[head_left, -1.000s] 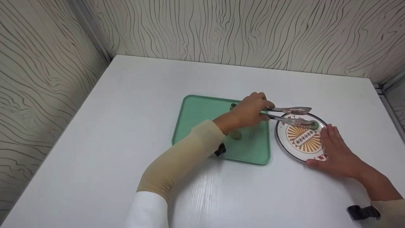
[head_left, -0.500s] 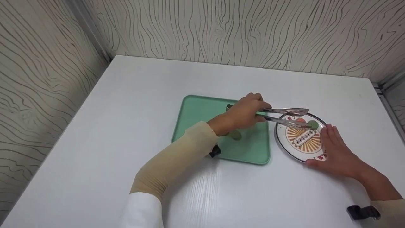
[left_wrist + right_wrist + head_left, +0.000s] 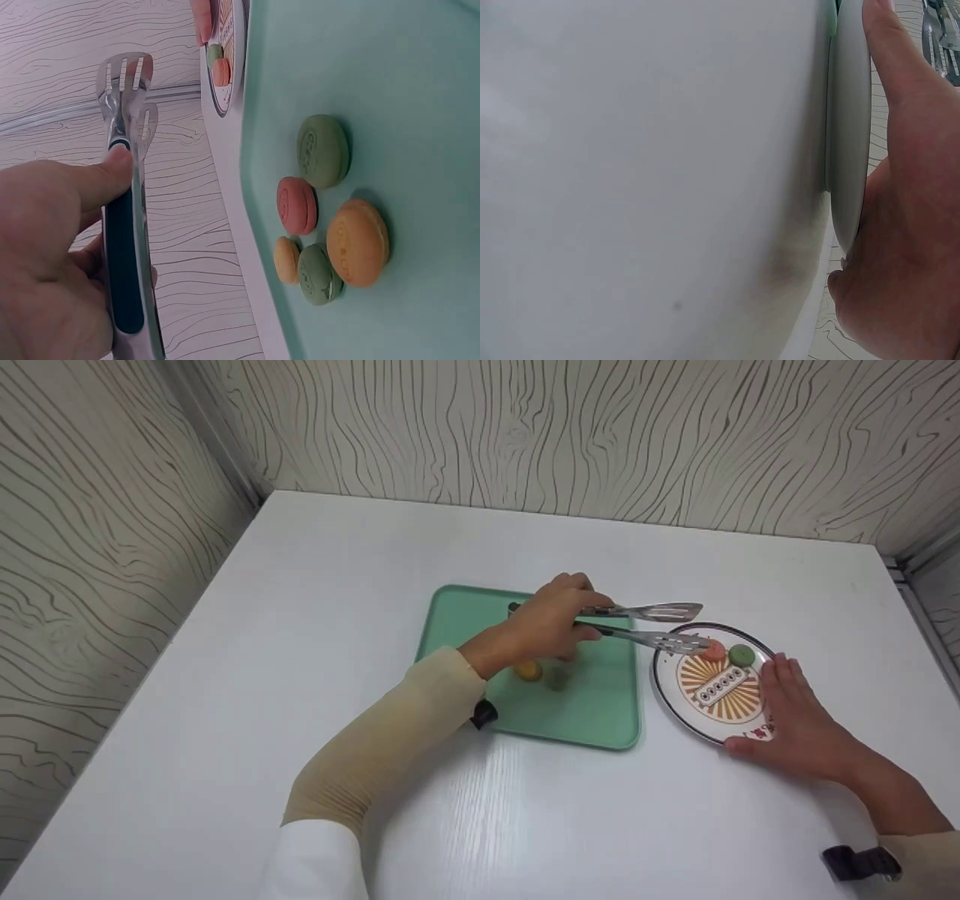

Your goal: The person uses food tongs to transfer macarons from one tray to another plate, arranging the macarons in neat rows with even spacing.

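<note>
While your right hand (image 3: 802,727) rests at the plate (image 3: 671,690), fingers straight, your left hand (image 3: 551,619) grips the tongs (image 3: 124,247), their tips apart and holding nothing. Tip contact with the plate's coral macaron (image 3: 220,73) is unclear; 1 green macaron (image 3: 742,655) sits beside it, 5 macarons (image 3: 358,242) on the tray (image 3: 585,718).

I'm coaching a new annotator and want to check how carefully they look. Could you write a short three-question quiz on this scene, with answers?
1. Multiple choice: what does the left hand hold?
A) a knife
B) metal tongs
C) a ladle

2. Fill in the blank: the right hand touches the edge of the ____.

3. Count: in the left wrist view, how many macarons lie on the green tray?

Key:
1. B
2. plate
3. Five: two green, one red and two orange or yellowish.
</note>
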A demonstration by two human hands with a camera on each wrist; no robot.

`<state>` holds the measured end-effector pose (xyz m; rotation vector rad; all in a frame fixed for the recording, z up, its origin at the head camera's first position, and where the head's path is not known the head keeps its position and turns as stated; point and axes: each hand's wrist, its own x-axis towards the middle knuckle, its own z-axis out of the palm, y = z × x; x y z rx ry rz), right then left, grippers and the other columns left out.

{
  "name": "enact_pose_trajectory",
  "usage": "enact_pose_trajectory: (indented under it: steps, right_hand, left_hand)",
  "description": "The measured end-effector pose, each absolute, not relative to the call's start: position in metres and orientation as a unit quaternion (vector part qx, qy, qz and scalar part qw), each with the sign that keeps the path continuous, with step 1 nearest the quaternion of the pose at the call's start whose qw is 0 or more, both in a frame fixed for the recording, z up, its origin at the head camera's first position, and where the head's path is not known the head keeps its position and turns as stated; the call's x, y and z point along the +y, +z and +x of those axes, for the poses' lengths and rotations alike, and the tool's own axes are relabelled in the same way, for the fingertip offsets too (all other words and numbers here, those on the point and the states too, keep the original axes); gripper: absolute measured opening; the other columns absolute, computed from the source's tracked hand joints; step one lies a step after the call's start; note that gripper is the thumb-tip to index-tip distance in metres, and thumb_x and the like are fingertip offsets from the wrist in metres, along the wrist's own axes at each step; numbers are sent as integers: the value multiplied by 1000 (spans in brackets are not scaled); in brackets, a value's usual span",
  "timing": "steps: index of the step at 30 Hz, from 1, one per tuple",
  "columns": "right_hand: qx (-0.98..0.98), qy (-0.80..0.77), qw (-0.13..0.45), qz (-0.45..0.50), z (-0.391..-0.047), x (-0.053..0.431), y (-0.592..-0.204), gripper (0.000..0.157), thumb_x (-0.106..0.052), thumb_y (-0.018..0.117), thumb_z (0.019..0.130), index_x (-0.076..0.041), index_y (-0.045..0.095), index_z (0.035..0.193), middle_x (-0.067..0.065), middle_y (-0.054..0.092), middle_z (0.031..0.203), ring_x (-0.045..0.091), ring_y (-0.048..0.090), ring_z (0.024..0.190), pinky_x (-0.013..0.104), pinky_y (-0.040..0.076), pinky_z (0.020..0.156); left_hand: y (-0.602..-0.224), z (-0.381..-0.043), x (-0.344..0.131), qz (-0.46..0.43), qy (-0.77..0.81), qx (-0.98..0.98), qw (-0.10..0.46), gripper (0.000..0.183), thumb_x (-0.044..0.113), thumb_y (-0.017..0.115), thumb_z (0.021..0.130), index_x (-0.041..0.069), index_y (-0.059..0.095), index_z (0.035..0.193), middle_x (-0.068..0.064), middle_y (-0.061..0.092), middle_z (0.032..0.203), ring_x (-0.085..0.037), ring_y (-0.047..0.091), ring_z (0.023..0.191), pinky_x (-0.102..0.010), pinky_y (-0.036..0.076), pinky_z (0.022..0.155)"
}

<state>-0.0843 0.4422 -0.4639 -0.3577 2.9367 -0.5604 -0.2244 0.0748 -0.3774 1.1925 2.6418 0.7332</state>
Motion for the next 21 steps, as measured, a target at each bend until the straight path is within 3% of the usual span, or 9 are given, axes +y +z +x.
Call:
enact_pose_trajectory:
  steps: [21]
  right_hand:
    - [974,-186,68,-115,-84,442,-464,126,-47,78,85,19,-4,153,41,-12,159,46,-22,149,24,-18,112]
  left_hand:
    - [-371,-229,44,410,276,868,57,42,22,69,99,11,63,139,-8,60,122,-19,48,110,-28,43,93]
